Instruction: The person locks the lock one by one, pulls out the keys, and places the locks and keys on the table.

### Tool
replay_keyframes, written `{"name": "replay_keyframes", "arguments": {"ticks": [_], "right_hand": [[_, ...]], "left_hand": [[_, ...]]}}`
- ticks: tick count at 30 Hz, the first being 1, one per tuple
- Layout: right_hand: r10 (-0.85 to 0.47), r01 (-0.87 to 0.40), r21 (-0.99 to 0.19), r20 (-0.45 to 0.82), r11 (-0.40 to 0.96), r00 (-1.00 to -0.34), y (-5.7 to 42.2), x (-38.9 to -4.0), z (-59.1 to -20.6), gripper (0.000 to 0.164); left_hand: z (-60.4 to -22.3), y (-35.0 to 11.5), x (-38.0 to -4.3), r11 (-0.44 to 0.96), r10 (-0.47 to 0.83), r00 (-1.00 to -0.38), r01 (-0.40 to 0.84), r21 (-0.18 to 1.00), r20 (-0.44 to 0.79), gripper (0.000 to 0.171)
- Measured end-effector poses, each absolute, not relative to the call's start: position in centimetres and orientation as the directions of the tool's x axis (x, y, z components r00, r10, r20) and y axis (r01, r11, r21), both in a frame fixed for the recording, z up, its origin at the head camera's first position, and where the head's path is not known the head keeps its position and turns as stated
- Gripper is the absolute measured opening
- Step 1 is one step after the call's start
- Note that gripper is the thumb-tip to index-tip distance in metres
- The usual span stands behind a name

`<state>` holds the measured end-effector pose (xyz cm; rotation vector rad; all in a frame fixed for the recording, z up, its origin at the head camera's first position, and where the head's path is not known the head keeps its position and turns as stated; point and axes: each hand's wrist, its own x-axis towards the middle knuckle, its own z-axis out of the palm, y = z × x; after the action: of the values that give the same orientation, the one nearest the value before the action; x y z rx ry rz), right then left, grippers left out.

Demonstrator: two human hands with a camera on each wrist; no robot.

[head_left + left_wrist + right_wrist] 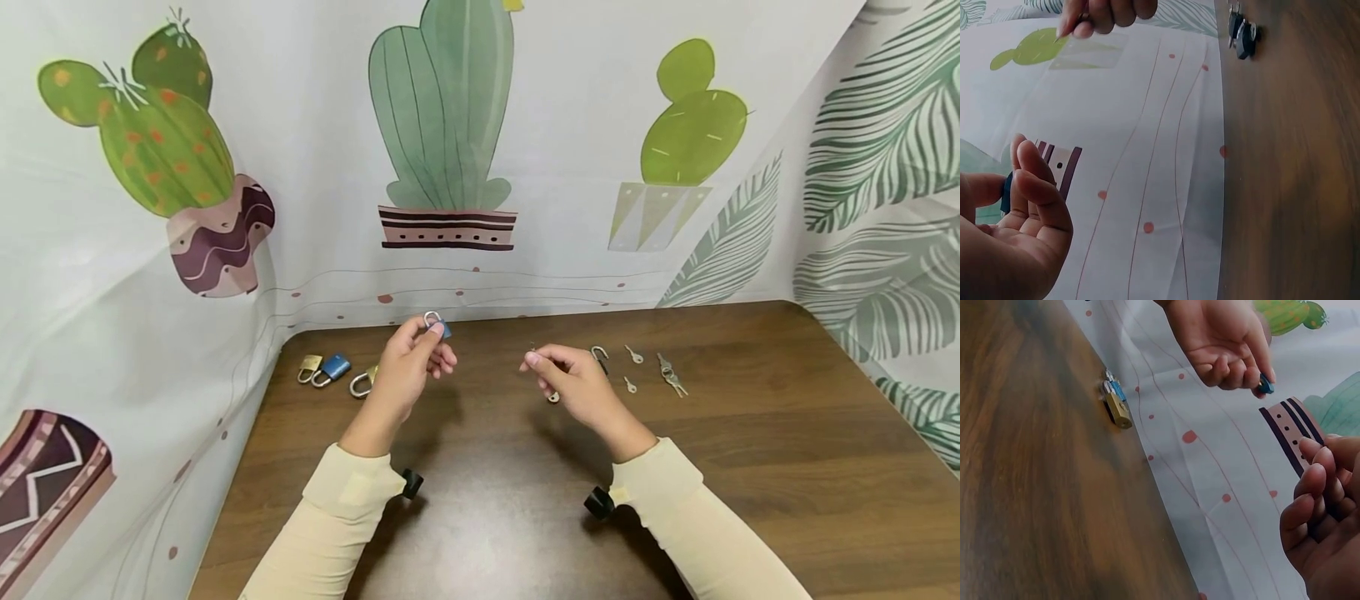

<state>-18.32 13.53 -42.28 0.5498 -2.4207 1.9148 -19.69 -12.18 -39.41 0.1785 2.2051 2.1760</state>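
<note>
My left hand (405,367) is raised over the far side of the table, pinching a small blue padlock (446,329) between thumb and index finger. Its silver shackle points up, and the other fingers curl loosely beneath. In the right wrist view the blue padlock (1265,384) shows at the left hand's fingertips. To the right, my right hand (573,379) pinches a small thin key, mostly hidden by the fingers; its tip (532,345) pokes up above the thumb. A gap separates the two hands. Part of another key (553,397) shows below the right hand.
At the left lie a brass padlock (310,367), a larger blue padlock (334,367) and another brass padlock (363,383), partly behind my left hand. Right of my right hand are a dark padlock's shackle (600,355), loose keys (634,355) and a key bunch (671,373). A printed cloth hangs behind.
</note>
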Motion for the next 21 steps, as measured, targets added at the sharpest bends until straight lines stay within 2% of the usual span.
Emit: {"name": "replay_keyframes", "arguments": {"ticks": [15, 21], "right_hand": [[-0.217, -0.228, -0.931, 0.169, 0.284, -0.961, 16.0, -17.9, -43.2, 0.023], [-0.198, -0.212, -0.911, 0.149, 0.355, -0.969, 16.8, -16.9, -41.8, 0.024]], "left_hand": [[-40.3, -15.2, -19.6, 0.063, 0.064, -0.997, 0.037, 0.997, 0.033, 0.018], [-40.5, -16.5, -19.3, 0.094, 0.034, -0.999, 0.019, 0.995, 0.016, 0.020]]}}
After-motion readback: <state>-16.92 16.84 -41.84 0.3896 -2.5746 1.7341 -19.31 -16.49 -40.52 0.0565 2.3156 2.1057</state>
